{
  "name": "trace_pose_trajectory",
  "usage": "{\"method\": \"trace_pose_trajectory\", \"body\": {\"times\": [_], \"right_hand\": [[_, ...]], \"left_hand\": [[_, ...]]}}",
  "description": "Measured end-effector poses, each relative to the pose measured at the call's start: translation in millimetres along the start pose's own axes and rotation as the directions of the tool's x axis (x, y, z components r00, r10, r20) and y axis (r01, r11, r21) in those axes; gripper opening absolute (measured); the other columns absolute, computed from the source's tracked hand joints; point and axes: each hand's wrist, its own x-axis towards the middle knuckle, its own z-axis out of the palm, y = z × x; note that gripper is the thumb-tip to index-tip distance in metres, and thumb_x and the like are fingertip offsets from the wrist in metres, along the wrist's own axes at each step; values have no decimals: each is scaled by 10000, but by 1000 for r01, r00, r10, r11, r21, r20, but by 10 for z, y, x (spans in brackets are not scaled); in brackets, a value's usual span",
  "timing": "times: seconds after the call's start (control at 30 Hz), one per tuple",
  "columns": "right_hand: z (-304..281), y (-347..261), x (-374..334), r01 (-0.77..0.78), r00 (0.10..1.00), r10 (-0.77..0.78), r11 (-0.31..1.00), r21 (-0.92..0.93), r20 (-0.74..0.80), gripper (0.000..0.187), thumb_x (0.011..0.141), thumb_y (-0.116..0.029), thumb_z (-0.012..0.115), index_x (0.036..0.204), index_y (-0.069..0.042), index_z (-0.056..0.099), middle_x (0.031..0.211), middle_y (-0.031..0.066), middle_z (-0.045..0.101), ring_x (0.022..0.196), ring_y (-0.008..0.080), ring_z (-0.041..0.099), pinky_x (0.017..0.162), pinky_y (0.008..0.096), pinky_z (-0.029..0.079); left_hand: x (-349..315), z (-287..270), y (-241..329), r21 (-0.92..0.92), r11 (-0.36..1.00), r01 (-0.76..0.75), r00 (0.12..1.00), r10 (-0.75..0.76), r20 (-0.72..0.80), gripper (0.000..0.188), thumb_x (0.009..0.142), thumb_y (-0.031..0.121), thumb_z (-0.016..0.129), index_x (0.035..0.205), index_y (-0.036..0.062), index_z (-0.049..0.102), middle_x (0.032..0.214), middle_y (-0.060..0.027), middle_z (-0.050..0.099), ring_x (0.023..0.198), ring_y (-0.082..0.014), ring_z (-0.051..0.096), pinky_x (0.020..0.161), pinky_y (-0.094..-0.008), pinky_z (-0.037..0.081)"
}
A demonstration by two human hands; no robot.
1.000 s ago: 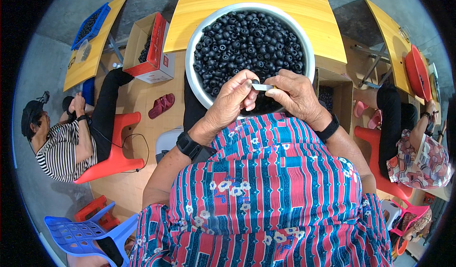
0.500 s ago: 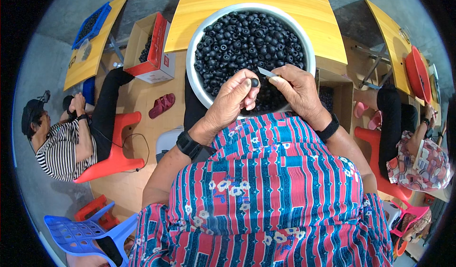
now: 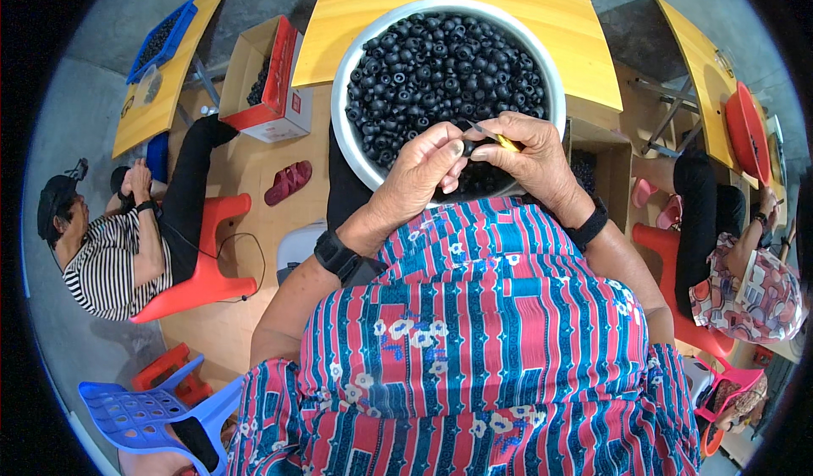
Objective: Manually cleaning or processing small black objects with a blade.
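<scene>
Left hand: the left hand [image 3: 423, 171] was curled over the near rim of the bowl, its thumb and first fingers pinched on one small black ring-shaped piece [image 3: 468, 147], turning it toward the other hand, apparently so the tool could reach it.

Right hand: the right hand [image 3: 533, 158] closed its fingers tight round a thin tool with a yellow handle [image 3: 506, 142], the metal tip pointing left at the pinched piece (whether the tip touched it could not be told).

Held piece: it sat between the two hands, just above the bowl's near edge, so that anything dropped would likely fall back among the rest.

Bowl: a wide white bowl [image 3: 345, 129] heaped with the same black ring-shaped pieces [image 3: 440, 69] rested on the yellow table [image 3: 559, 19], close against the person's lap, which kept the heap within easy reach.

Wrists: each carried a black band [image 3: 339, 256], the forearms coming up from the striped and flowered blouse.

Left side: a person in a striped shirt [image 3: 106, 260] sat by a red stool [image 3: 212, 256]; an open cardboard box [image 3: 271, 82] with dark pieces stood near the bowl.

Right side: another seated person [image 3: 745, 281] worked at a second yellow table [image 3: 690, 52].
</scene>
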Motion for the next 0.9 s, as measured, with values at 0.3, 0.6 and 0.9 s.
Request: {"method": "trace_pose_trajectory", "body": {"times": [0.3,0.6,0.9], "right_hand": [[-2,23,5,-34,999,33,998,54,6,187,793,-110,744,971,-51,728,896,79,708,842,175,665,775,280,508],[3,69,15,-12,1000,12,1000,16,13,142,828,-105,720,956,-44,728,886,86,707,828,176,669,761,282,511],[55,57,-15,63,995,-59,997,47,-86,224,796,-94,744,1015,-55,716,870,92,700,809,170,666,746,286,511]], "left_hand": [[2,-3,-2,23,1000,2,1000,-2,-3,265,1019,294,480,1091,41,508,730,28,424,611,-48,367,557,-210,336],[24,-53,-37,14,999,37,999,-38,33,287,1026,317,461,1089,40,499,730,31,419,611,-56,367,564,-214,339],[14,-56,-19,-68,997,33,998,-30,48,284,1030,319,446,1106,51,502,779,23,435,662,-64,385,589,-215,345]]}}
